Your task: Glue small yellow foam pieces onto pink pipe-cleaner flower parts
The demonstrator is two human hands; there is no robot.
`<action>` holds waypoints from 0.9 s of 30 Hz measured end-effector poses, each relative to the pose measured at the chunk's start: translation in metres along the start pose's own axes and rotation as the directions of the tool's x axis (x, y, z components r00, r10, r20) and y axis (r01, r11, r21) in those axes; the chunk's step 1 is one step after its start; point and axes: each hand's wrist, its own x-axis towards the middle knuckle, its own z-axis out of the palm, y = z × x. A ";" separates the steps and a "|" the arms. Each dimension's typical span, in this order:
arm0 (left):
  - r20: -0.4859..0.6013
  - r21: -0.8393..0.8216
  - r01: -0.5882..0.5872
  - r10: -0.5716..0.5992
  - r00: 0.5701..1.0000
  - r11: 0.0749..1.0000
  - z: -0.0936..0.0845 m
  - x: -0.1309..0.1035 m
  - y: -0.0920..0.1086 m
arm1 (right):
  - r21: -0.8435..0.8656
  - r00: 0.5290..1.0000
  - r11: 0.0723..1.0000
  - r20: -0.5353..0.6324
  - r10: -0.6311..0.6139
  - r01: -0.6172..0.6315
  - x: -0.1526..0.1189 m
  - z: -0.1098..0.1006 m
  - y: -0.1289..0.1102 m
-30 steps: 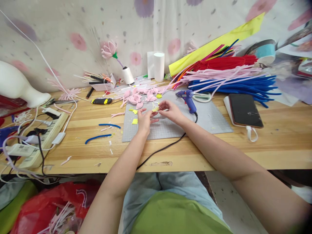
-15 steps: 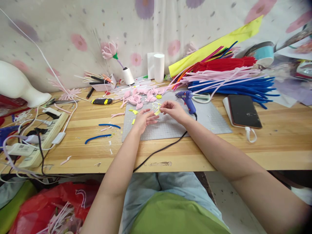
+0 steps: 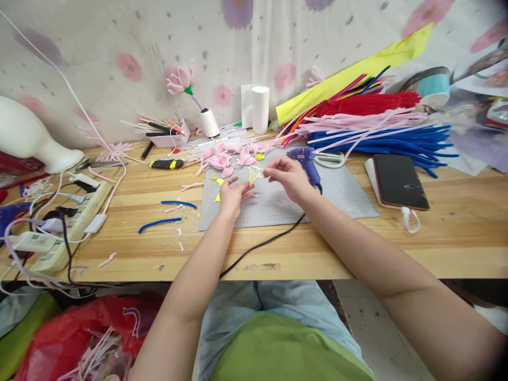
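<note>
My left hand is over the grey cutting mat, with a small yellow paper strip pinched at its fingertips. To its right, my right hand hovers with thumb and forefinger pressed together; anything between them is too small to make out. Thin yellow-white stamen-like bits lie just behind the fingers. Pink fuzzy petals are heaped at the mat's back edge, and yellow scraps lie left of my left hand. A blue glue gun rests beyond my right hand.
Blue pipe cleaners and pink and red bundles are piled at the back right, near scissors. A phone lies on the right. A utility knife and a power strip are left. The glue gun's black cord crosses the front.
My hands have drawn apart: the right one has moved slightly right and up. The yellow paper strip, earlier between both hands, is now at my left fingertips.
</note>
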 end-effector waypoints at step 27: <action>0.107 -0.154 0.066 -0.049 0.993 0.986 0.000 -0.004 0.001 | 0.054 0.969 0.969 -0.054 0.243 -0.240 -0.002 0.017 0.023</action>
